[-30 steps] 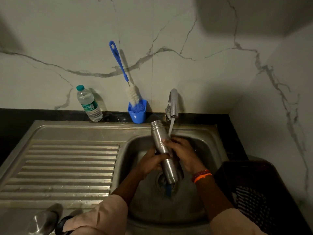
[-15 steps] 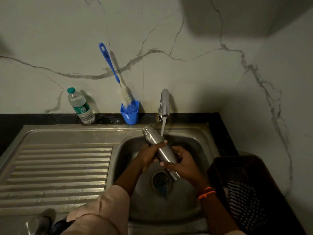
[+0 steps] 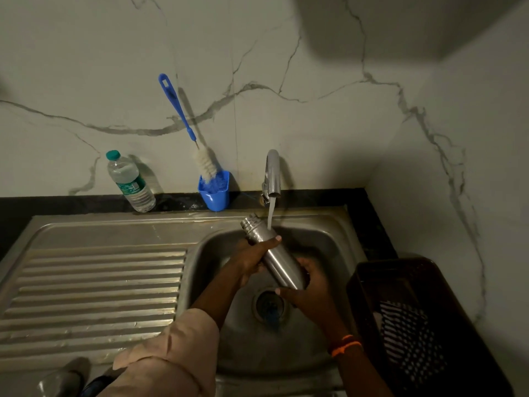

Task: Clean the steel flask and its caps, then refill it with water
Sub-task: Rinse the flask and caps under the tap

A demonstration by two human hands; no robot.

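Steel flask [image 3: 272,255], uncapped, tilted over the sink basin [image 3: 323,242] with its threaded neck up and to the left, just beside the stream of water [image 3: 270,214] falling from the tap [image 3: 272,174]; stream striking the flask's shoulder, not its mouth. Left hand [image 3: 253,259] wrapped around the upper body, thumb tip lying across the metal. Right hand [image 3: 310,289] curled around the lower end, base of the flask hidden in the palm. Orange band [image 3: 345,344] on the right wrist; pale sleeve [image 3: 177,359] on the left arm, cut off by the bottom edge.

Drain [image 3: 269,305] directly below the hands (something blue in it, too dark to identify). Ribbed draining board [image 3: 91,290] to the left. At the bottom-left corner, a rounded metal object [image 3: 61,382], partly cropped, hard to make out. Against the marble wall [image 3: 286,67]: blue cup [image 3: 214,191] holding a blue-handled bottle brush [image 3: 183,124], and a plastic water bottle [image 3: 130,181] with a green cap, well apart from the flask. Dark basket [image 3: 423,319] at right, contents lost in shadow.
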